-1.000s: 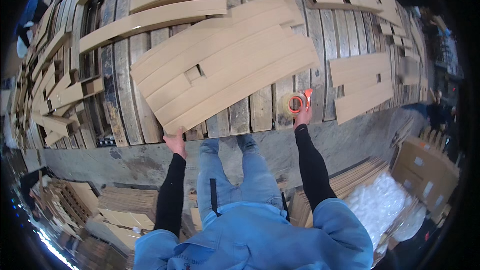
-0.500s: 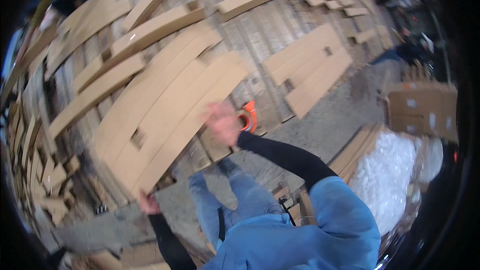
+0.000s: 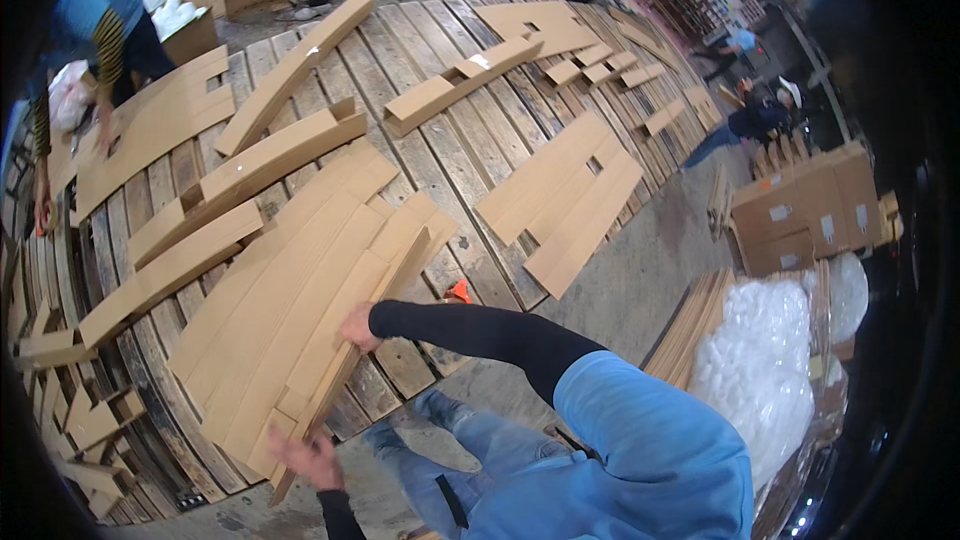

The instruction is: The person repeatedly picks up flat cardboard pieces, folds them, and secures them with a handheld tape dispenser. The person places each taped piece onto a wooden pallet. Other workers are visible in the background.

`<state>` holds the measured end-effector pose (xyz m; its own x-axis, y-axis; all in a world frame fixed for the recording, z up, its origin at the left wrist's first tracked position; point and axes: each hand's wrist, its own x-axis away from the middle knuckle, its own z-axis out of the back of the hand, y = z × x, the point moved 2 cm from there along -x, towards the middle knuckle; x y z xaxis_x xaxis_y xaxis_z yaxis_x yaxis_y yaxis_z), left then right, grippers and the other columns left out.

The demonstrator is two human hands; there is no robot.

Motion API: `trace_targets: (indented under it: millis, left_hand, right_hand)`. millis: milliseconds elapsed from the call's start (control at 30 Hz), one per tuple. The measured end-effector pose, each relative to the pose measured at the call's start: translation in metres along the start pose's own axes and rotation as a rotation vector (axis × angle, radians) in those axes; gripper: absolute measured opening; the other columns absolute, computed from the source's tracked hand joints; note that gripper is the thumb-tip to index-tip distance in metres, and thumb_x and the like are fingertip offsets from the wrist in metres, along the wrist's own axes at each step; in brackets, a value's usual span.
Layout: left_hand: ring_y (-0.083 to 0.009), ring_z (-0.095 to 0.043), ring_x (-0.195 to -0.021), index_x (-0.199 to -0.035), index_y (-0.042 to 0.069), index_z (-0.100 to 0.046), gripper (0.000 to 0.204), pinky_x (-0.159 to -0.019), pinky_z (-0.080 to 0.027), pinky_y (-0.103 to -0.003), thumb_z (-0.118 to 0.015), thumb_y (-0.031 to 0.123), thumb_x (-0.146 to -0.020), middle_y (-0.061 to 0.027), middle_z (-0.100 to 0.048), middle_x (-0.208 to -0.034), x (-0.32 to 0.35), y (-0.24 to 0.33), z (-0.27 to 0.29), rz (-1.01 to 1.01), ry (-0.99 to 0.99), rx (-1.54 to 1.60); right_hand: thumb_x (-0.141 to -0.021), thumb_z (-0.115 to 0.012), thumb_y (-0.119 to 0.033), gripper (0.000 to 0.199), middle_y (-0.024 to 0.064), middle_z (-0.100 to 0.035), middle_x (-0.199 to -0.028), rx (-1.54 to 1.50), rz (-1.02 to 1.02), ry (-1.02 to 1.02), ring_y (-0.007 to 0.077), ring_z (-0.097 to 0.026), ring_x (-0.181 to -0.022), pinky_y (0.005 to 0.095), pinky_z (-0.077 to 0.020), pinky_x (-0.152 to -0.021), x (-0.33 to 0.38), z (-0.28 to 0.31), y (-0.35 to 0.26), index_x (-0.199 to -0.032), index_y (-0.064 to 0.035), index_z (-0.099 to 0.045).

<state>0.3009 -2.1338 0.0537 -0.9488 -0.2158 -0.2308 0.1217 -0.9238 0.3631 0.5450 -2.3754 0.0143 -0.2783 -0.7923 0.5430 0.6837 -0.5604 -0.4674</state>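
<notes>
A scored cardboard sheet [image 3: 270, 300] lies on the slatted wooden table, its near strip bent up along a crease. My right hand [image 3: 360, 327] is closed on the raised cardboard flap around its middle, its fingertips partly hidden. At the sheet's lower end, my left hand [image 3: 308, 458] is spread with its fingers apart, by the folded end. Past my right forearm shows a bit of an orange tape dispenser [image 3: 458, 291], mostly hidden by the arm.
Folded cardboard channels [image 3: 270, 155] lie beyond the sheet. A flat notched cardboard piece [image 3: 565, 200] is on the right, short cardboard blocks [image 3: 600, 68] farther off. A co-worker [image 3: 105, 30] leans over cardboard at far left. A plastic-wrapped stack [image 3: 755, 360] and a carton [image 3: 805, 208] stand right.
The sheet's near strip has gone from flat to raised. My right hand has moved left and closed on it. The view has tilted up, showing more of the far side.
</notes>
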Motion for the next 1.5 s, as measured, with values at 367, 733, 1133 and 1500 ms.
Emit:
trace_targets:
  millis: [367,733,1133,1500]
  left_hand:
    - [-0.0429,-0.022,-0.151,-0.097,0.006,-0.06,0.052,-0.121,-0.016,-0.066,-0.087,0.039,-0.068,-0.0255,-0.027,-0.162,-0.064,0.026,-0.085,-0.241,-0.245,-0.082]
    - [-0.0432,-0.028,-0.149,-0.097,0.004,-0.06,0.049,-0.123,-0.021,-0.06,-0.084,0.039,-0.072,-0.0248,-0.029,-0.162,-0.041,0.017,-0.107,-0.285,-0.192,-0.106]
    - [-0.0284,-0.069,-0.091,-0.095,0.014,-0.07,0.013,-0.076,-0.058,-0.042,-0.067,0.018,-0.083,-0.0056,-0.069,-0.102,0.023,0.01,-0.106,-0.382,-0.209,-0.054]
    - [-0.0412,-0.035,-0.141,-0.089,0.013,-0.065,0.026,-0.115,-0.029,-0.057,-0.081,0.022,-0.07,-0.0208,-0.036,-0.157,-0.052,0.076,-0.05,-0.245,-0.423,-0.08]
  right_hand:
    - [-0.061,-0.093,-0.049,0.095,0.0159,-0.064,-0.134,-0.642,-0.193,0.096,0.0317,-0.062,-0.118,0.0418,-0.0489,-0.099,-0.076,0.031,0.058,-0.141,-0.0115,-0.059]
    - [-0.06,-0.09,-0.045,0.07,0.0135,-0.062,-0.115,0.398,-0.105,0.389,0.0278,-0.059,-0.115,0.0495,-0.042,-0.096,-0.09,0.066,-0.01,-0.117,-0.012,-0.065]
    - [-0.078,-0.068,-0.02,0.066,0.0104,-0.047,-0.153,0.335,0.113,0.691,0.0288,-0.043,-0.141,0.0478,-0.0354,-0.113,0.046,-0.062,-0.048,-0.142,-0.0142,-0.054]
    - [-0.081,-0.063,-0.016,0.056,0.0053,-0.047,-0.154,0.169,0.165,0.836,0.028,-0.043,-0.141,0.0481,-0.0349,-0.114,0.046,-0.081,-0.039,-0.137,-0.0207,-0.059]
